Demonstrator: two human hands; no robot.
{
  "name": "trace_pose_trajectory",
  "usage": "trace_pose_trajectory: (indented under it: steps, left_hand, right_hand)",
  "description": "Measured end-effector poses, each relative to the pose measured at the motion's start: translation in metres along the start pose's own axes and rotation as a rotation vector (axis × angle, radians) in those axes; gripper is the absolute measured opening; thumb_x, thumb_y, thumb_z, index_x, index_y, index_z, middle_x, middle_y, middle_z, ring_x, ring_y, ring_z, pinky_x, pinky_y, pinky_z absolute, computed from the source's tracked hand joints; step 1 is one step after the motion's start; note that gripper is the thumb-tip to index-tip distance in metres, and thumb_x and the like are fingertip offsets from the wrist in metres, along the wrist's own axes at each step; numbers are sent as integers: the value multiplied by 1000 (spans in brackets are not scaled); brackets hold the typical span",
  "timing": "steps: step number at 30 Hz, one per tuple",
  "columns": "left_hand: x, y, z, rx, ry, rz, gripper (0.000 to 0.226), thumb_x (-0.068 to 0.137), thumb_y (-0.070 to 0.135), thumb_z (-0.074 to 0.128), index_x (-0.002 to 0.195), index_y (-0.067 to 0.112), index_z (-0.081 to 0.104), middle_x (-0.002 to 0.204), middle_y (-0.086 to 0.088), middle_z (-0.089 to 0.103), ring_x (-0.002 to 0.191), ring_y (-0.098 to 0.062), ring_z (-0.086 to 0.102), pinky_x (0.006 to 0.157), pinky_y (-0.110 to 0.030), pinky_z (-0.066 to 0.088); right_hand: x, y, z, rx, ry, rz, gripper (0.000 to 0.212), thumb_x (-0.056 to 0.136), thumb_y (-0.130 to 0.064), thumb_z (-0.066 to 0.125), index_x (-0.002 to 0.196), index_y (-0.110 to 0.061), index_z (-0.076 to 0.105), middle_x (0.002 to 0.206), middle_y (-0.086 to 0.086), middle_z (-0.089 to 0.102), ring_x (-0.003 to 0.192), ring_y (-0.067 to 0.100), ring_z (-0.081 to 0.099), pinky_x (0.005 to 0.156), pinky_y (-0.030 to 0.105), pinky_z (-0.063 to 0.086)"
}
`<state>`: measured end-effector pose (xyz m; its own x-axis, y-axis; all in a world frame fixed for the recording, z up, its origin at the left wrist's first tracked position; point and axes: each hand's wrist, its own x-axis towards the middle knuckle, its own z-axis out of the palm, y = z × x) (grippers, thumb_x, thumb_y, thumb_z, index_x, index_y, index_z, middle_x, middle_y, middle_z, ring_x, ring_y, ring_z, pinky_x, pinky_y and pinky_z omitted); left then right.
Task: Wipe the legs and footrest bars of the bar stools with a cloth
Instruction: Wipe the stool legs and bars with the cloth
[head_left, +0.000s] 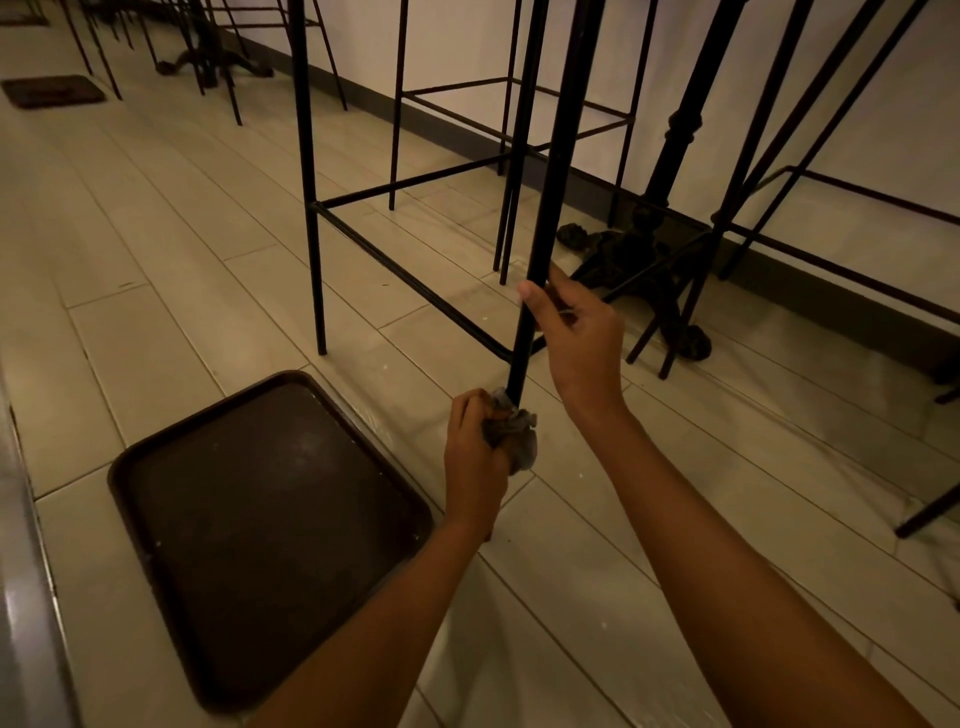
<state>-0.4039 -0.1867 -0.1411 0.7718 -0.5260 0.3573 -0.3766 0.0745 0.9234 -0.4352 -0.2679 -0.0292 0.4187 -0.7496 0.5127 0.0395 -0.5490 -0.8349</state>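
— Cloth; where is it?
— Bunched in the left grip, whose fingers curl round it; it is pressed against the nearest stool leg, low down, below the joint with the footrest bar; the very foot of the leg is hidden behind cloth and hand.
— Anything nearer?
— A dark brown tray lies flat on the pale tiled floor, just left of the left forearm.
— And the other grip?
— The right grip is closed round the same leg, higher up, above that joint; the two are apart, with bare black metal between them.
— Beyond them?
— A black cast table base stands behind the leg, near the wall; more thin-legged stools line that wall and run off to the upper left.
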Motion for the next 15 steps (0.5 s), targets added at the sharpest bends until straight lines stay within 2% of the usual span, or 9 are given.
trace_pose_trajectory:
  steps: [2,5,8,11,12,15]
  left_hand:
    - [0,4,-1,-28,11,14,31,74,-21,59,85,7,51,97,3,46,88,15,52,80,-1,42]
    - [3,6,2,-62,55,36,28,74,-16,62,86,8,53,100,4,47,92,7,50,84,-7,43]
    - [5,4,3,-68,43,51,30,77,-11,64,90,13,52,104,2,47,94,8,50,86,-8,43]
    - [3,-8,-1,-58,-19,37,30,76,-11,65,88,12,49,101,8,46,93,10,50,84,-6,43]
    - [1,-13,-2,-54,-34,20,30,76,-11,66,86,11,49,99,9,47,91,10,51,82,-6,43]
    - [0,-23,-4,-18,-57,-40,27,75,-4,70,84,11,49,93,9,49,84,7,51,76,-6,43]
  right_hand:
    - [-3,3,1,-39,4,-38,34,87,-25,59,117,-9,61,90,12,68,83,18,64,74,29,56]
    - [-10,9,2,-79,30,-57,30,87,-22,61,114,-8,63,87,13,68,76,13,62,68,23,53]
    - [-18,15,2,-92,8,-36,26,87,-21,61,108,-7,65,89,9,69,79,8,62,71,24,55]
    - [-23,19,4,-74,-9,3,26,87,-19,61,111,-9,64,90,-3,65,81,-2,59,70,13,52]
    - [-24,20,4,-78,-5,8,26,87,-19,61,111,-9,64,90,-4,65,81,-3,59,70,13,52]
    - [-25,21,6,-128,7,-23,26,87,-22,61,107,-8,66,90,4,70,78,5,62,68,27,56]
